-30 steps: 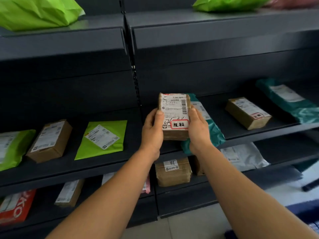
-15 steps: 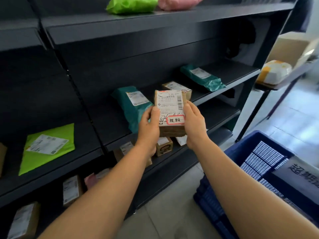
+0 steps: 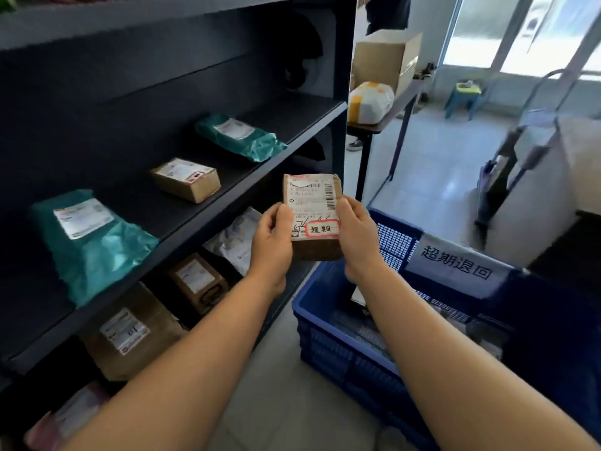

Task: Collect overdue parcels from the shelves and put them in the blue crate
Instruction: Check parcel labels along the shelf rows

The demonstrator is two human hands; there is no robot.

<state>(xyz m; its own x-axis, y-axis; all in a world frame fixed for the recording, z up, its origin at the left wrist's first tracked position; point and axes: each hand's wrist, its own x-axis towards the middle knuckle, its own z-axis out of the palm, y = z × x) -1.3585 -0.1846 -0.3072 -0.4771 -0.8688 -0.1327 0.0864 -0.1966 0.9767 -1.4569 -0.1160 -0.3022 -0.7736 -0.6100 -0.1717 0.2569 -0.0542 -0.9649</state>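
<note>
I hold a small brown parcel (image 3: pixel 312 219) in front of me, between my two hands. My left hand (image 3: pixel 271 236) grips its left edge, thumb on the label and the fingers curled behind, and my right hand (image 3: pixel 356 234) grips the right edge in the same way. The parcel stands nearly upright, and a red-bordered sticker (image 3: pixel 323 229) with handwritten characters sits low on its white shipping label. It is off the shelves and in the air, just above the near left corner of the blue crate (image 3: pixel 344 333), which stands on the floor at about four o'clock from my hands.

I judge this parcel as collected but not yet put down; it needs only to go lower and to the right into the crate. Something pale already lies inside the crate, under my right wrist, but I cannot tell what it is.

At about nine o'clock the dark shelves (image 3: pixel 201 219) hold more parcels: two teal mailer bags (image 3: pixel 91 236), a brown box (image 3: pixel 187 179), and cardboard boxes lower down. Whether any of them is overdue I cannot read from here, so how much is left remains open
</note>
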